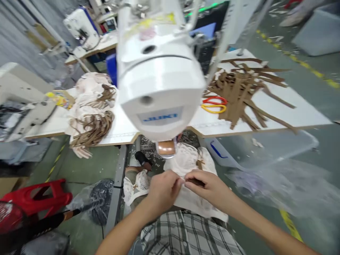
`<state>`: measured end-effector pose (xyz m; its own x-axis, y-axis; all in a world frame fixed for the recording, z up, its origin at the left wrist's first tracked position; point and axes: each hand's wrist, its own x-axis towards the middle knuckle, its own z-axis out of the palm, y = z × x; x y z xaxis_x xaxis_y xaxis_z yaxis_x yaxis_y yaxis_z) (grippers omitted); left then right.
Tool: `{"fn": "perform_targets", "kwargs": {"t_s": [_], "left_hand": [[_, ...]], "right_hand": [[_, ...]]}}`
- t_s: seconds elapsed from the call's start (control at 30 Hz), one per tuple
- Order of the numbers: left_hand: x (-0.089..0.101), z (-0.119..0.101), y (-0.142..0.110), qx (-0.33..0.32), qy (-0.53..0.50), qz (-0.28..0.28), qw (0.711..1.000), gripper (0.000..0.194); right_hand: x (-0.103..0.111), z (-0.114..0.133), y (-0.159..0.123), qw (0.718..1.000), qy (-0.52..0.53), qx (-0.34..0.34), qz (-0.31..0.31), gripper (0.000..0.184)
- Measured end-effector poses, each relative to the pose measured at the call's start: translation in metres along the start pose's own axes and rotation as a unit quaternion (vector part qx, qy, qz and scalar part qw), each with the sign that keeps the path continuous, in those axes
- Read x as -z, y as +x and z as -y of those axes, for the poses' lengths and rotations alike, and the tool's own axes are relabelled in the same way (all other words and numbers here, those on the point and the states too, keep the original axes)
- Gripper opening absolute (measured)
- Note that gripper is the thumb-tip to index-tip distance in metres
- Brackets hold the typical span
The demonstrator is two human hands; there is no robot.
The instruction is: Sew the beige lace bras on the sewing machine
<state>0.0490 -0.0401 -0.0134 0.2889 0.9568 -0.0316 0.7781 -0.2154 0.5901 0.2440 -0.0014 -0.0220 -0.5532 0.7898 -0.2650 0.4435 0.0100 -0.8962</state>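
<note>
A pale pink lace garment (190, 161) lies over my lap, below the sewing machine. My left hand (162, 189) is closed, pinching the garment's edge. My right hand (209, 186) is closed too, pinching a short brown strap (195, 182) against the same edge. The two hands almost touch. A white sewing machine (159, 81) hangs large just above and beyond them.
The white table (305, 113) holds a heap of brown straps (240, 88) and red and yellow scissors (214, 104) on the right. Pink garments with brown straps (91, 113) are piled on the left. A red stool (37, 198) and plastic bags (278, 180) sit on the floor.
</note>
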Motion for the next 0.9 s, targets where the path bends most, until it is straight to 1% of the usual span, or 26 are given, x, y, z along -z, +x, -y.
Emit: {"fn": "perform_targets", "kwargs": {"t_s": [0.07, 0.13, 0.23, 0.27, 0.3, 0.33, 0.4, 0.47, 0.53, 0.6, 0.67, 0.73, 0.8, 0.9], "left_hand": [[-0.002, 0.001, -0.002, 0.000, -0.008, -0.011, 1.000, 0.028], [0.001, 0.002, -0.003, 0.012, -0.045, -0.005, 0.999, 0.030], [0.010, 0.003, -0.005, 0.029, -0.131, 0.011, 0.991, 0.027], [0.015, 0.002, -0.006, 0.029, -0.148, 0.013, 0.988, 0.026], [0.019, 0.001, -0.007, 0.025, -0.154, 0.013, 0.988, 0.026], [0.024, -0.001, -0.008, 0.020, -0.151, 0.011, 0.988, 0.026], [0.032, -0.005, -0.011, 0.004, -0.131, 0.011, 0.991, 0.025], [0.036, -0.010, -0.012, -0.017, -0.107, 0.009, 0.994, 0.023], [0.039, -0.014, -0.013, -0.030, -0.095, 0.006, 0.995, 0.020], [0.040, -0.016, -0.013, -0.036, -0.108, 0.001, 0.994, 0.016], [0.040, -0.016, -0.014, -0.040, -0.140, -0.006, 0.989, 0.016], [0.041, -0.014, -0.014, -0.050, -0.163, -0.015, 0.985, 0.015], [0.042, -0.011, -0.016, -0.070, -0.159, -0.013, 0.985, 0.016], [0.044, -0.009, -0.016, -0.113, -0.117, 0.006, 0.987, 0.016]], "right_hand": [[-0.002, 0.000, 0.001, 1.000, 0.026, 0.003, -0.003, 0.027], [-0.002, -0.001, 0.003, 0.997, 0.074, -0.015, -0.007, 0.033], [-0.002, -0.007, 0.005, 0.980, 0.180, -0.079, -0.031, 0.044], [-0.001, -0.009, 0.005, 0.975, 0.200, -0.091, -0.030, 0.047], [-0.001, -0.010, 0.004, 0.976, 0.202, -0.085, -0.017, 0.048], [0.000, -0.010, 0.003, 0.981, 0.182, -0.060, 0.007, 0.046], [0.001, -0.006, 0.000, 0.991, 0.107, 0.026, 0.071, 0.039], [0.000, 0.000, -0.004, 0.987, 0.038, 0.107, 0.118, 0.030], [0.000, 0.007, -0.008, 0.977, -0.012, 0.159, 0.140, 0.024], [-0.001, 0.011, -0.011, 0.968, -0.061, 0.198, 0.145, 0.021], [-0.002, 0.014, -0.013, 0.960, -0.103, 0.228, 0.127, 0.018], [-0.003, 0.016, -0.015, 0.955, -0.124, 0.246, 0.109, 0.016], [-0.003, 0.018, -0.016, 0.953, -0.131, 0.254, 0.096, 0.015], [-0.003, 0.022, -0.016, 0.951, -0.130, 0.265, 0.091, 0.015]]}}
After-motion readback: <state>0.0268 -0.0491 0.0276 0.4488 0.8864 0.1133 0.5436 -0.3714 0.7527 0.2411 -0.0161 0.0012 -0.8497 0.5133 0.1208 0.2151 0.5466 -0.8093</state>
